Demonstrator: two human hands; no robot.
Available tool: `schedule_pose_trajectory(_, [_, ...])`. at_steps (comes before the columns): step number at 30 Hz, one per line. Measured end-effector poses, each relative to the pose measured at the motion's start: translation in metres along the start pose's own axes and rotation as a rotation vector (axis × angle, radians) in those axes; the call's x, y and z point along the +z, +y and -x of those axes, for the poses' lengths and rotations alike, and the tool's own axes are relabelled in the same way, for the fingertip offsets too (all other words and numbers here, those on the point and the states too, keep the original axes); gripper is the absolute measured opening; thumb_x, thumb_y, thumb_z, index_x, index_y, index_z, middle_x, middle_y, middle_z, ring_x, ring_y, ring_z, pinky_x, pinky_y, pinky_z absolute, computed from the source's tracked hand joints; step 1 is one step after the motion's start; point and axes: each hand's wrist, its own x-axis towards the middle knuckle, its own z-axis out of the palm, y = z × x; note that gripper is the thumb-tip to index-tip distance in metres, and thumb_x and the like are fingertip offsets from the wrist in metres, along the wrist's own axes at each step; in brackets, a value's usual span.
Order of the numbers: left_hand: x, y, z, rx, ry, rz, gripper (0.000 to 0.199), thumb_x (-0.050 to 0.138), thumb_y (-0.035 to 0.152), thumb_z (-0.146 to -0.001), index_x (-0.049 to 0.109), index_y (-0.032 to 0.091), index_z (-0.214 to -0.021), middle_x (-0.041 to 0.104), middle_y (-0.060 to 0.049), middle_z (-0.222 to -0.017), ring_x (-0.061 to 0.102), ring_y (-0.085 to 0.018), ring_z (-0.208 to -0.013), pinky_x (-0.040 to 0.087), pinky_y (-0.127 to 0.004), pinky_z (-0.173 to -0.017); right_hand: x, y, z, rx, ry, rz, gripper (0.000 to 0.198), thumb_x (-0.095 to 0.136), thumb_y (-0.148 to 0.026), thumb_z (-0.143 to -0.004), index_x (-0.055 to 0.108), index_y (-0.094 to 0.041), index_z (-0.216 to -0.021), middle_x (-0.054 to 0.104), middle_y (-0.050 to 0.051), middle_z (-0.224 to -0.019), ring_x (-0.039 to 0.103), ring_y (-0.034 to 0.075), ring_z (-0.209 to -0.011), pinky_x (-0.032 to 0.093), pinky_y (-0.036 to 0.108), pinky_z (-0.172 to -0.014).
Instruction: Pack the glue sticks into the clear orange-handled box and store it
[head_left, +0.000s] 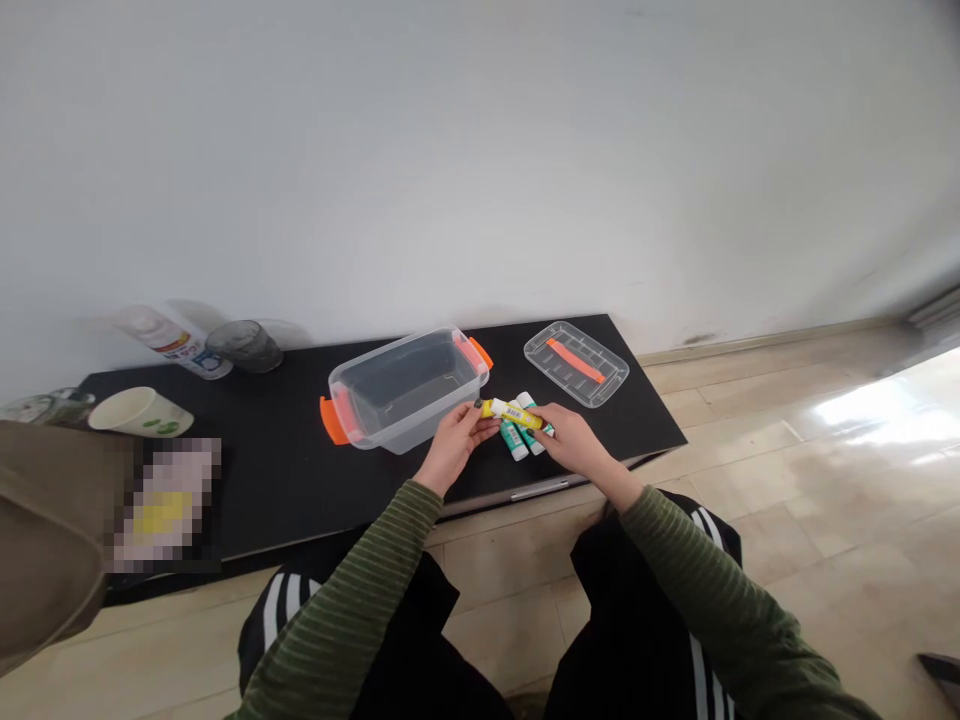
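Note:
Over the front part of the black table, a yellow-and-white glue stick [517, 413] is gripped in the closed fingers of my right hand [574, 438]. Close beside it, my left hand [459, 436] pinches a yellow glue stick end [487, 408]; whether this is a second stick or the same one I cannot tell. Several green-and-white glue sticks [514, 440] lie under and between my hands, partly covered. To the left of them stands a clear plastic box [409, 435] without its lid, its orange latches folded outward.
The box's clear lid [600, 350] with an orange handle lies at the right. On the left are a paper cup [142, 412], a dark glass [246, 345], a tipped spray can [176, 340] and a blurred packet [169, 505]. A wall runs behind the black table [300, 480].

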Motion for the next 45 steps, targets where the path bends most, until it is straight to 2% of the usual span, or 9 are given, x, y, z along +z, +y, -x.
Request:
schedule_pose_trajectory(11, [-0.003,0.0,0.002,0.137,-0.002,-0.129,0.042,0.086,0.04,-0.065,0.075,0.013,-0.096,0.074,-0.006,-0.094,0.07,-0.014,-0.08,0.059,-0.03,-0.079,-0.005,-0.002,0.003,-0.06,0.09,-0.097,0.042,0.059,-0.01,-0.086,0.065,-0.022,-0.126,0.065,0.008,-0.109,0.063,0.017,-0.086,0.053,0.031,-0.08])
schedule_pose_trajectory(23, [-0.003,0.002,0.017,0.262,-0.025,-0.295,0.049,0.084,0.046,-0.068,0.077,0.016,-0.106,0.076,-0.009,-0.104,0.07,-0.02,-0.091,0.056,-0.04,-0.093,0.003,-0.006,0.009,-0.003,0.1,-0.251,0.028,0.065,-0.018,-0.082,0.074,-0.021,-0.109,0.072,0.004,-0.093,0.062,0.013,-0.07,0.049,0.024,-0.066])
schedule_pose_trajectory(26, [0.001,0.001,0.026,0.358,-0.11,-0.412,0.041,0.08,0.043,-0.074,0.076,0.017,-0.106,0.075,-0.009,-0.107,0.069,-0.022,-0.096,0.055,-0.039,-0.093,0.003,-0.007,0.009,-0.008,0.053,-0.234,0.028,0.067,-0.019,-0.08,0.074,-0.02,-0.107,0.071,0.004,-0.091,0.06,0.012,-0.068,0.048,0.023,-0.064])
schedule_pose_trajectory(30, [0.008,0.014,0.043,0.628,-0.201,-0.735,0.027,0.069,0.036,-0.085,0.076,0.021,-0.107,0.073,-0.009,-0.109,0.068,-0.022,-0.1,0.055,-0.038,-0.093,0.011,-0.016,0.007,-0.053,-0.098,-0.197,0.021,0.066,-0.02,-0.082,0.072,-0.021,-0.101,0.069,0.001,-0.084,0.061,0.012,-0.069,0.046,0.023,-0.066])
schedule_pose_trajectory(33, [-0.003,0.046,0.05,0.891,-0.004,-0.972,0.026,0.061,0.032,-0.09,0.074,0.024,-0.111,0.071,-0.008,-0.116,0.065,-0.022,-0.109,0.05,-0.042,-0.102,0.019,-0.022,0.004,-0.033,-0.119,-0.134,0.016,0.066,-0.02,-0.082,0.07,-0.021,-0.098,0.069,0.0,-0.082,0.061,0.013,-0.07,0.046,0.024,-0.069])
schedule_pose_trajectory(36, [-0.037,0.088,0.04,1.054,0.441,-1.076,0.029,0.057,0.029,-0.091,0.072,0.023,-0.115,0.068,-0.008,-0.125,0.058,-0.024,-0.122,0.041,-0.046,-0.112,0.024,-0.025,0.001,0.019,-0.091,-0.125,0.011,0.065,-0.024,-0.083,0.068,-0.021,-0.094,0.069,0.001,-0.083,0.063,0.014,-0.071,0.046,0.025,-0.068])
schedule_pose_trajectory(39, [-0.084,0.116,0.019,0.915,0.73,-1.126,0.039,0.059,0.024,-0.085,0.068,0.018,-0.123,0.061,-0.013,-0.138,0.05,-0.029,-0.133,0.034,-0.049,-0.118,0.026,-0.024,-0.001,0.057,-0.005,-0.18,0.017,0.061,-0.028,-0.085,0.066,-0.021,-0.099,0.071,0.002,-0.087,0.065,0.014,-0.073,0.047,0.024,-0.066])
schedule_pose_trajectory(42, [-0.119,0.122,0.002,0.605,0.636,-1.112,0.06,0.065,0.021,-0.076,0.059,0.012,-0.135,0.058,-0.017,-0.14,0.052,-0.032,-0.132,0.038,-0.047,-0.116,0.026,-0.02,-0.002,0.084,0.104,-0.23,0.029,0.059,-0.033,-0.087,0.063,-0.02,-0.112,0.072,0.002,-0.086,0.064,0.015,-0.07,0.048,0.025,-0.064])
schedule_pose_trajectory(45, [-0.131,0.116,0.003,0.474,0.539,-1.105,0.069,0.064,0.017,-0.072,0.054,0.013,-0.14,0.059,-0.016,-0.138,0.056,-0.031,-0.128,0.041,-0.044,-0.113,0.024,-0.018,-0.001,0.097,0.17,-0.259,0.035,0.059,-0.038,-0.087,0.06,-0.019,-0.117,0.072,0.003,-0.085,0.062,0.015,-0.066,0.048,0.026,-0.06])
